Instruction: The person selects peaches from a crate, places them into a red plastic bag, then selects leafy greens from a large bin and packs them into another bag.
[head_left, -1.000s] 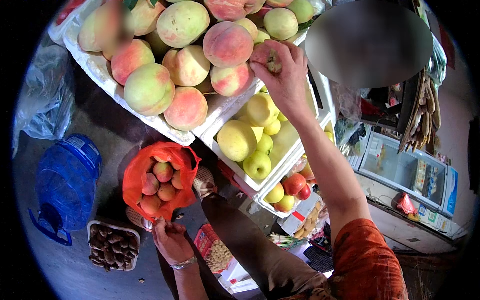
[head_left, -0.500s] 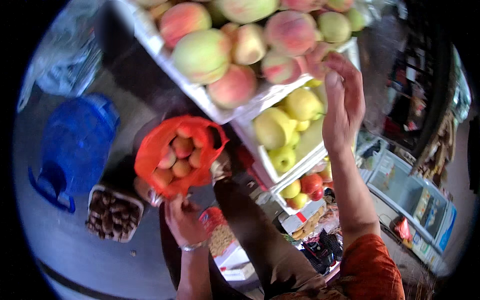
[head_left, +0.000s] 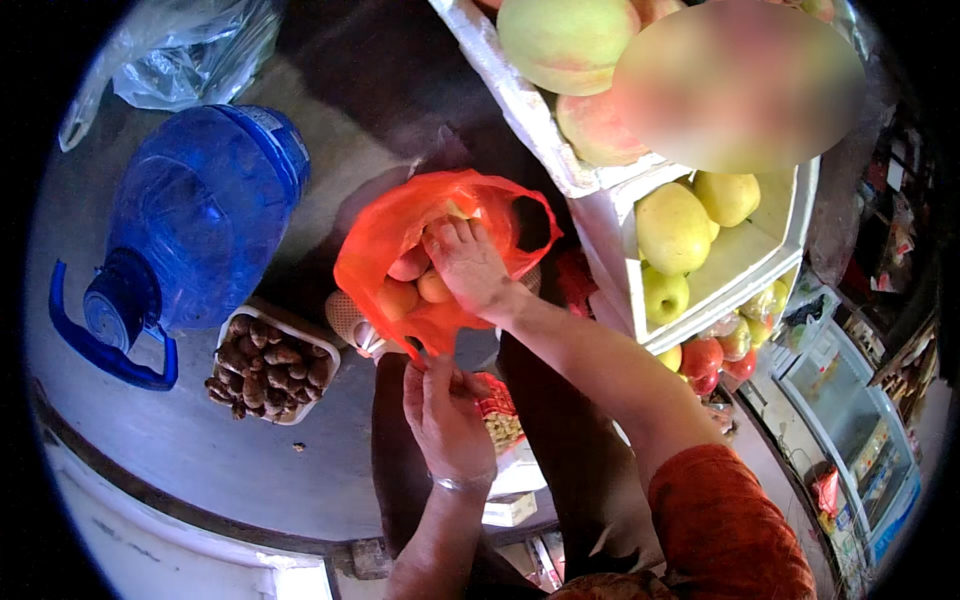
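Note:
An orange-red plastic bag (head_left: 365, 235) stands with its mouth spread, holding several peaches (head_left: 397, 298). My left hand (head_left: 448, 420) is closed on the bag's near rim, pinching the plastic between thumb and fingers. Across the bag's mouth reaches my right hand (head_left: 468, 265). Its fingers curl down over a peach among the others inside, and the hand itself mostly hides that fruit. Up at the right, a white foam crate (head_left: 530, 110) holds larger peaches (head_left: 570, 40), part of it blurred out.
Below the peach crate, another white foam box (head_left: 725, 275) holds yellow-green pears (head_left: 672, 228). Left of the bag lie a large blue plastic jug (head_left: 205, 200) and a tray of brown tubers (head_left: 268, 365). A glass-topped freezer (head_left: 840, 390) stands far right.
My right hand has come from the peach crate down into the bag. My left hand keeps hold of the rim. The view has shifted, so the crates appear farther right.

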